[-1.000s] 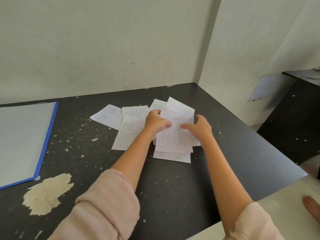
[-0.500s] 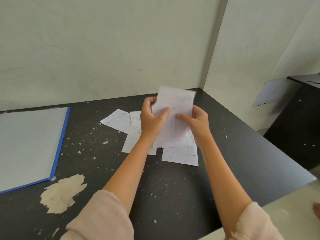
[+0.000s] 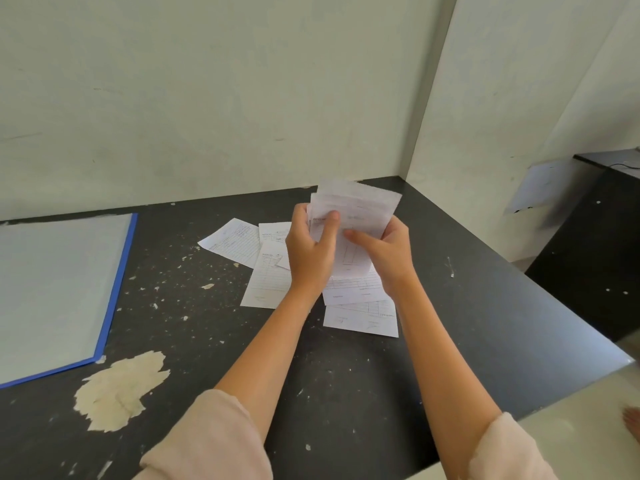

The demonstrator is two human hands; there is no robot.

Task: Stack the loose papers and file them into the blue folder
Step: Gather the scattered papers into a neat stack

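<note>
A small bunch of white printed papers [image 3: 356,216] is held upright above the black table, gripped from both sides. My left hand [image 3: 310,251] pinches its left edge with the thumb on the front. My right hand [image 3: 388,252] holds the right side, index finger across the sheet. Several loose papers [image 3: 266,271] lie flat on the table under and left of my hands, with more [image 3: 362,315] lying below them. The blue folder [image 3: 52,292] lies at the far left with a pale sheet face up and a blue rim showing.
The black table [image 3: 485,306] is speckled with paint chips and has a large pale worn patch [image 3: 117,389] near the folder's corner. Walls meet in a corner right behind the papers. The table's right edge drops off; a second dark desk [image 3: 595,258] stands beyond it.
Both hands lifted the gathered papers off the table and raised them upright. The sheets left on the table have not moved.
</note>
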